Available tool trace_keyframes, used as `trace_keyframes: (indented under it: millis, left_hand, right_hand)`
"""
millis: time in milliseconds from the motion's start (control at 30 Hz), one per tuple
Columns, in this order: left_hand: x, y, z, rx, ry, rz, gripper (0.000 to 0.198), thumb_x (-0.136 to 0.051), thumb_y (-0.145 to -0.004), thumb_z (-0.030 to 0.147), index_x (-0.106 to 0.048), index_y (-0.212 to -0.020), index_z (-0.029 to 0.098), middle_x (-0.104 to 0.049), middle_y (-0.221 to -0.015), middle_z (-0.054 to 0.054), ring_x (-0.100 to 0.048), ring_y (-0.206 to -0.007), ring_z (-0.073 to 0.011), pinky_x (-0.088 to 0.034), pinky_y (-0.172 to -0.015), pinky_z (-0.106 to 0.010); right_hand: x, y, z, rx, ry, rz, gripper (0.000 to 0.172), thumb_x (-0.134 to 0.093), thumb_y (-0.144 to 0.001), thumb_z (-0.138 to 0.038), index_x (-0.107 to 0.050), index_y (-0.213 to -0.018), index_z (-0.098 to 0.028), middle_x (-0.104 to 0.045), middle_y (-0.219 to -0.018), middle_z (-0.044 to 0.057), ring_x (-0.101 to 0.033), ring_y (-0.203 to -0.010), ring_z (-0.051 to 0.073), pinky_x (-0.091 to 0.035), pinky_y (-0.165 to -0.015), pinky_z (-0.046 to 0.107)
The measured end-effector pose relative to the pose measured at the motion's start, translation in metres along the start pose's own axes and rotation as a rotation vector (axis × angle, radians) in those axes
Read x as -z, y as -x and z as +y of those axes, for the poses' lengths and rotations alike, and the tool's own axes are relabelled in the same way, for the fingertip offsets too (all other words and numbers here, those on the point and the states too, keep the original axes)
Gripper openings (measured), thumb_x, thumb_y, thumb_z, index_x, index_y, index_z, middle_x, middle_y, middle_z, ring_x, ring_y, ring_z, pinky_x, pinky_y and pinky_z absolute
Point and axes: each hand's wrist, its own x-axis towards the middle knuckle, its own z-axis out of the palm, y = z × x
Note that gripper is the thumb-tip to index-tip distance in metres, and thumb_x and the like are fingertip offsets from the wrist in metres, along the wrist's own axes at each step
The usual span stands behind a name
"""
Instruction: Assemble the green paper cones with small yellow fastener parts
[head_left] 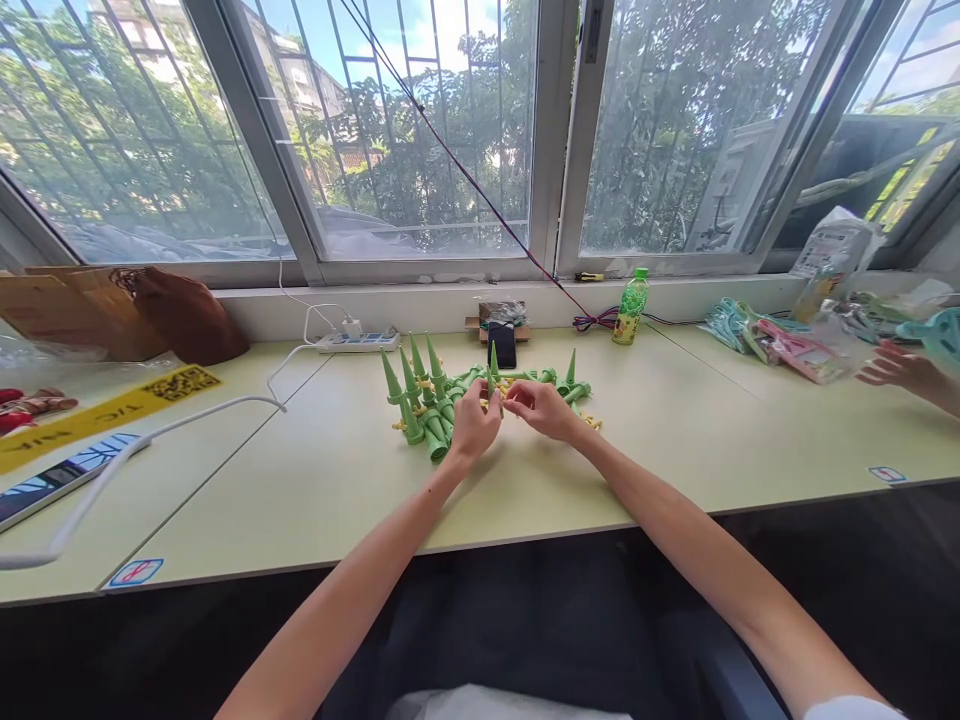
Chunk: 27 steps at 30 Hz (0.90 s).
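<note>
My left hand (475,420) is closed around a green cone (493,360) whose pointed tip rises above the fingers. Close beside it, my right hand (546,408) pinches a small yellow piece (504,393) against the cone; the fingers partly cover it. To the left, several green cones (413,385) stand upright with yellow bits around them, and others lie on their sides, one with its open round end (438,450) towards me. Right of my hands another upright cone (571,368) stands among lying ones, near loose yellow pieces (592,423).
Behind the cones are a phone (502,344), a power strip (360,341) and a green-capped bottle (631,308). A white cable (225,404) crosses the table's left side. At the right edge another person's hand (904,368) is near packaged items (799,348).
</note>
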Motion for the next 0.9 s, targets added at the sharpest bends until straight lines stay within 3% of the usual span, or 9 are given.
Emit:
trace_keyframes:
  millis: [900]
  left_hand:
    - [0.0016, 0.0008, 0.0010, 0.016, -0.004, -0.029, 0.016, -0.052, -0.088, 0.033, -0.052, -0.079, 0.021, -0.063, -0.074, -0.004, -0.055, -0.059, -0.0151, -0.044, -0.058, -0.028]
  right_hand:
    - [-0.0014, -0.0006, 0.0044, -0.031, 0.024, -0.025, 0.023, -0.056, -0.087, -0.034, -0.054, -0.071, -0.017, -0.050, -0.057, -0.003, -0.040, -0.054, 0.010, -0.032, -0.054, 0.025]
